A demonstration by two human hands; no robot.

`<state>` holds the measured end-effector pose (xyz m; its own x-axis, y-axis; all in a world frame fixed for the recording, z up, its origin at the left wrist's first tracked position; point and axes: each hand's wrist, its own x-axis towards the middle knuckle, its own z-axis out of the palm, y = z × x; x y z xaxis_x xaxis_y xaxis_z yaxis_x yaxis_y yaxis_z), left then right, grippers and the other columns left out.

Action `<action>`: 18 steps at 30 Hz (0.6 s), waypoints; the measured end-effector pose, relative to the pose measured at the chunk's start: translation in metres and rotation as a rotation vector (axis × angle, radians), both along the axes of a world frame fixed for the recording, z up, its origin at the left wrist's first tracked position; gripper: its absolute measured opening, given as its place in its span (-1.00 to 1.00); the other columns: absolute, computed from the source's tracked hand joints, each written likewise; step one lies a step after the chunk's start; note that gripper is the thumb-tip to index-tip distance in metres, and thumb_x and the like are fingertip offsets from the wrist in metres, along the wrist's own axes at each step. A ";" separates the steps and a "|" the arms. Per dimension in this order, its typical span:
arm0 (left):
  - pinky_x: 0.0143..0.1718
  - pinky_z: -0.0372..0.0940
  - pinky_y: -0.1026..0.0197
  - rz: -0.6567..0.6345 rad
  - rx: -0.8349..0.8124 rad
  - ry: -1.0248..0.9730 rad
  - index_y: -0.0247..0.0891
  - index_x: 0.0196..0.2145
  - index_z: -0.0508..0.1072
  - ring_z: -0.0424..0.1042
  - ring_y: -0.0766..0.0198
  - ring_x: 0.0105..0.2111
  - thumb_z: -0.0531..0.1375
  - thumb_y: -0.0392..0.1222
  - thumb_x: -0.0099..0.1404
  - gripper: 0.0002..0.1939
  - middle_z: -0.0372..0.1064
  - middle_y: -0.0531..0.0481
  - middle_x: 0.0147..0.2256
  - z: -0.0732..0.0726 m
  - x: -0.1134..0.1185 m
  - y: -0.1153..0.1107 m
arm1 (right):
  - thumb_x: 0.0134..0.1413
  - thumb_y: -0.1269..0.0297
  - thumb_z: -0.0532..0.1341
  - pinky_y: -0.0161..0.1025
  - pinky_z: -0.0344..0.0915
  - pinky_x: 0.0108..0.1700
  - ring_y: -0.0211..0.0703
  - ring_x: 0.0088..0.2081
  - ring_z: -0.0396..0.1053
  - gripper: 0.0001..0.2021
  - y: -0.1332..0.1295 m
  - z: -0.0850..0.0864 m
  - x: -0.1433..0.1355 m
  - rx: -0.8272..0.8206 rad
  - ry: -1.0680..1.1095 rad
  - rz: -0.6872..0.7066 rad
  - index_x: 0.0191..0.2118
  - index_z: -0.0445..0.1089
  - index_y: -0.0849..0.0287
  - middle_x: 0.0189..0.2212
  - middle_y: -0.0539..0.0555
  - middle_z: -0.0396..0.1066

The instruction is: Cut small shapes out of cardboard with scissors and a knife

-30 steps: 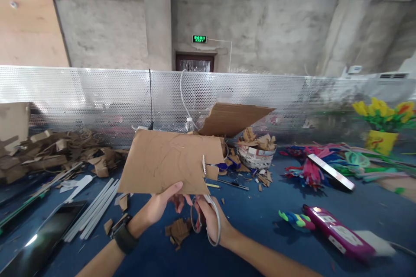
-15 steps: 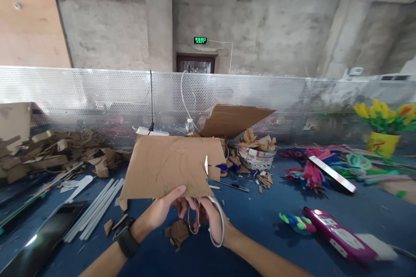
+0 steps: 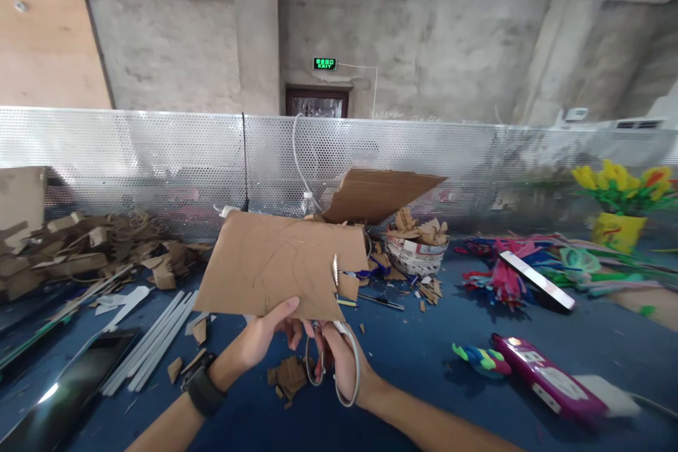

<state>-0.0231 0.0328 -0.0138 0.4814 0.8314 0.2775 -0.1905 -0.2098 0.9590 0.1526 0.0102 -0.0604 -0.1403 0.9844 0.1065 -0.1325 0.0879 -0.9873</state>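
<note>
A flat piece of brown cardboard (image 3: pixel 270 265) with faint curved pencil lines is held up in front of me. My left hand (image 3: pixel 270 332) grips its lower edge, the thumb on top and the fingers underneath. My right hand (image 3: pixel 339 357) has its fingers through the light grey handles of a pair of scissors (image 3: pixel 354 374). A bit of the metal blade shows at a slit near the cardboard's right side; the rest is hidden beneath it. Small torn cardboard scraps (image 3: pixel 289 378) lie on the blue table below my hands.
White glue sticks (image 3: pixel 153 346) and a dark phone (image 3: pixel 74 388) lie left. Cardboard scraps (image 3: pixel 79 247) are heaped behind them. A woven basket (image 3: pixel 416 254) stands behind the cardboard. Rightward are a purple glue gun (image 3: pixel 548 374), pipe cleaners (image 3: pixel 508 282), a white-screened phone (image 3: pixel 537 281) and yellow flowers (image 3: pixel 617 180).
The cardboard's lower left edge has risen a little, and a small scrap on the table now shows clear below it. Both hands keep their holds; the view has shifted slightly.
</note>
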 end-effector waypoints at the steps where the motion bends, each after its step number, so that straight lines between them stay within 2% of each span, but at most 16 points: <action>1: -0.43 0.23 0.19 0.014 0.001 0.000 -0.29 -0.37 0.61 0.33 0.23 -0.54 0.12 0.15 0.49 -0.50 0.48 -0.12 -0.48 -0.001 0.000 0.000 | 0.10 -0.43 0.21 -0.24 0.25 -0.64 -0.19 -0.71 0.24 -0.39 0.001 0.000 0.000 -0.008 -0.001 -0.004 -0.54 0.23 0.06 -0.74 -0.11 0.14; 5: -0.49 0.21 0.23 0.067 -0.011 -0.069 -0.28 -0.39 0.56 0.33 0.26 -0.55 0.17 0.16 0.45 -0.53 0.48 -0.10 -0.48 0.000 -0.002 0.006 | 0.09 -0.46 0.21 -0.30 0.19 -0.67 -0.24 -0.74 0.19 -0.36 0.006 0.003 0.004 0.008 -0.015 0.072 -0.56 0.23 0.07 -0.77 -0.12 0.15; 9: -0.55 0.14 0.26 0.210 -0.069 -0.169 -0.26 -0.51 0.47 0.23 0.34 -0.62 0.19 0.19 0.40 -0.50 0.34 0.02 -0.58 0.011 -0.014 0.018 | 0.12 -0.42 0.17 -0.35 0.12 -0.65 -0.25 -0.73 0.22 -0.37 0.009 0.006 0.013 -0.061 -0.023 0.356 -0.54 0.23 0.10 -0.78 -0.08 0.23; 12: -0.54 0.16 0.25 0.282 -0.069 -0.241 -0.25 -0.62 0.36 0.16 0.37 -0.66 0.23 0.18 0.33 -0.48 0.24 0.07 -0.64 0.021 -0.030 0.026 | 0.04 -0.40 0.26 -0.31 0.30 -0.58 -0.24 -0.67 0.29 -0.39 0.012 0.006 0.020 -0.127 -0.014 0.528 -0.50 0.25 0.13 -0.70 -0.07 0.29; 15: -0.54 0.19 0.24 0.328 -0.100 -0.300 -0.25 -0.65 0.34 0.19 0.36 -0.67 0.24 0.10 0.28 -0.52 0.22 0.06 -0.67 0.026 -0.044 0.031 | 0.00 -0.34 0.33 -0.26 0.41 -0.54 -0.24 -0.65 0.33 -0.41 0.017 0.009 0.027 -0.123 -0.021 0.542 -0.49 0.26 0.15 -0.63 -0.10 0.26; 18: -0.56 0.19 0.24 0.374 -0.149 -0.399 -0.26 -0.64 0.36 0.21 0.35 -0.68 0.26 -0.01 0.20 -0.63 0.26 0.05 -0.68 0.025 -0.050 0.035 | -0.03 -0.35 0.36 -0.26 0.41 -0.57 -0.27 -0.65 0.32 -0.39 0.024 0.015 0.032 -0.086 0.050 0.464 -0.51 0.24 0.15 -0.56 -0.09 0.28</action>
